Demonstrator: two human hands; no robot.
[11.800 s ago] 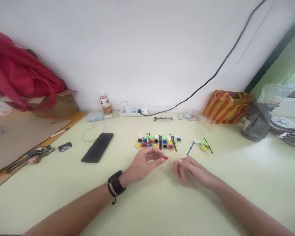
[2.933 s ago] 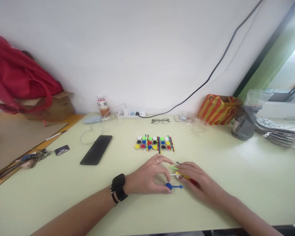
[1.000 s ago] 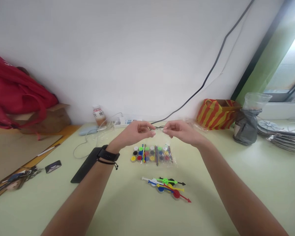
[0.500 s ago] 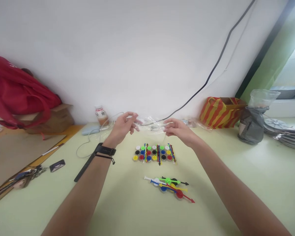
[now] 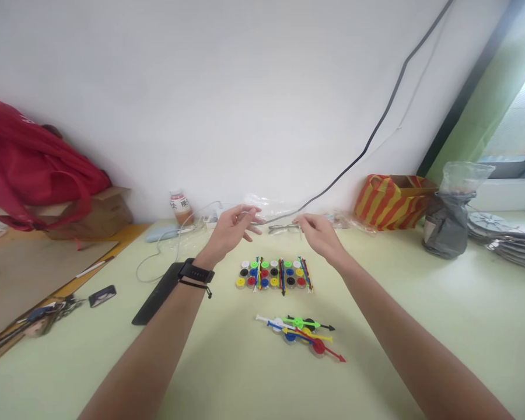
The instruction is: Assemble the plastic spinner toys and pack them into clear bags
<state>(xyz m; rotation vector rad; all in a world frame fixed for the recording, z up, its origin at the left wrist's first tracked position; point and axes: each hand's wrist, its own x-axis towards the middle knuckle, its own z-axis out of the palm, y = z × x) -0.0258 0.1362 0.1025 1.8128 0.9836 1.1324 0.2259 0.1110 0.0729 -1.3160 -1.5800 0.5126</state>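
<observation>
My left hand (image 5: 233, 228), with a black watch on its wrist, has thumb and forefinger pinched at one side of a clear plastic bag (image 5: 269, 205); its other fingers are loosely apart. Opposite it, my right hand (image 5: 317, 230) is closed in a pinch at the bag's other side. The film is so transparent that its edges are hard to make out. Below the hands lie rows of coloured round discs (image 5: 274, 272) with bundles of thin coloured sticks (image 5: 282, 275) between them. Closer to me is a loose group of coloured arrow spinners (image 5: 306, 335).
Glasses (image 5: 280, 228) lie behind the discs. A bottle (image 5: 181, 207), a black phone-like slab (image 5: 157, 297) and keys (image 5: 48, 312) are at left. A striped bag (image 5: 389, 201) and a grey bag (image 5: 446, 224) stand at right. A dark cable (image 5: 367, 146) crosses the wall.
My left hand has shifted slightly right, and more of the black slab shows beside its forearm. The clear film now appears higher between the hands, uncovering the glasses. Discs and spinners have stayed put.
</observation>
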